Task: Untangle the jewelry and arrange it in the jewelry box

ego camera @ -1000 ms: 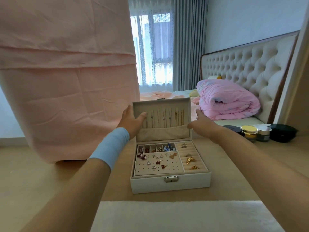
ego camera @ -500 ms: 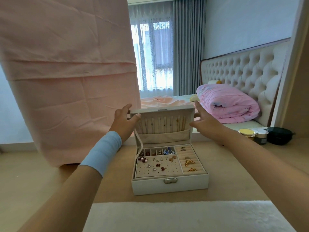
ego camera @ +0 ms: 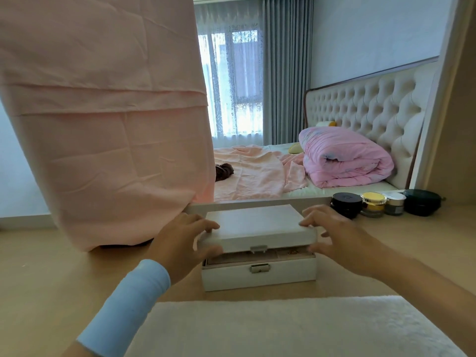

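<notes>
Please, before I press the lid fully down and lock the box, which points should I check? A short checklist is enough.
1. Lid lined up over the box base: ok, the front edges match.
2. Clasp directly above the lock plate: ok.
3. Nothing hanging out of the front gap: ok. The back is hidden, so cannot tell there.
4. Thumbs out of the gap: not ok. The left hand and right hand grip the lid's ends, with the thumbs level with the gap.
5. Jewelry lying flat inside: cannot tell, mostly hidden.
6. Jars clear of the box: ok, they stand apart.
</notes>
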`<act>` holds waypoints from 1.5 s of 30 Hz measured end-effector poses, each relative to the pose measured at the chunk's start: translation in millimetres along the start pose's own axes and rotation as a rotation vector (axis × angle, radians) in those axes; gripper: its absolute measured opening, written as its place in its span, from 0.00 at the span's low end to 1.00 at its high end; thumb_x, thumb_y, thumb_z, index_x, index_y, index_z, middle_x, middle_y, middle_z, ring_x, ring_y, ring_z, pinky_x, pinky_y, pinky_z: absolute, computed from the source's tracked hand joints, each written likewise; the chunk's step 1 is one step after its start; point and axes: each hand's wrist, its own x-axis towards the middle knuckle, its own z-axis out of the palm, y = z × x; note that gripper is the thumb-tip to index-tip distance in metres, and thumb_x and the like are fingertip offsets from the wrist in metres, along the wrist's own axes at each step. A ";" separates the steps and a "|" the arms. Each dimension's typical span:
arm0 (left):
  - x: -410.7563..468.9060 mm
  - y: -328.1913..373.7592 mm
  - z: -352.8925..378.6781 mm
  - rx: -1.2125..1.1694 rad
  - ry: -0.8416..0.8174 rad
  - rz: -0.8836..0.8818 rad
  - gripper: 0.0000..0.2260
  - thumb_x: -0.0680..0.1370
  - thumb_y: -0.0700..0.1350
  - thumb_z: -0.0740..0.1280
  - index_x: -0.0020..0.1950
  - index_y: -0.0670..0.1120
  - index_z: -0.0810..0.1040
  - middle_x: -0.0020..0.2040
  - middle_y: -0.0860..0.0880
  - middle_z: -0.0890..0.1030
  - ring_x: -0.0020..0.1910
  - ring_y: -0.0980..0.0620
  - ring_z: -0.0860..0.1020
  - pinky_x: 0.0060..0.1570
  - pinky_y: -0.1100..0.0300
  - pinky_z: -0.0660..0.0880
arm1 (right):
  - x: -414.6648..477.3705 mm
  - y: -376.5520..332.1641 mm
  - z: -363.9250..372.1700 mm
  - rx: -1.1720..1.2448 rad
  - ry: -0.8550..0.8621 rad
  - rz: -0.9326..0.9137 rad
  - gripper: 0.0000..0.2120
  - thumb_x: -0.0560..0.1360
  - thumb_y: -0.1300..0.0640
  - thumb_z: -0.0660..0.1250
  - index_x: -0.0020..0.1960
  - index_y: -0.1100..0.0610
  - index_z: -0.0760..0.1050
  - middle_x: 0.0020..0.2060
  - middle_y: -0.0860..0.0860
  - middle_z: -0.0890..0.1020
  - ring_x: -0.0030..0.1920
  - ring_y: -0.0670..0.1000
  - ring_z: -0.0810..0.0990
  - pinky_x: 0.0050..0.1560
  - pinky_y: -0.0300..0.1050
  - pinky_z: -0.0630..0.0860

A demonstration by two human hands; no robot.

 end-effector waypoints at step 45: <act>47.9 -84.3 30.4 -0.003 -0.091 -0.342 0.21 0.75 0.45 0.72 0.67 0.54 0.73 0.68 0.52 0.71 0.68 0.48 0.64 0.67 0.54 0.63 | 103.3 -42.5 116.3 0.358 0.015 0.145 0.29 0.77 0.57 0.71 0.75 0.43 0.66 0.73 0.46 0.68 0.70 0.50 0.71 0.71 0.46 0.70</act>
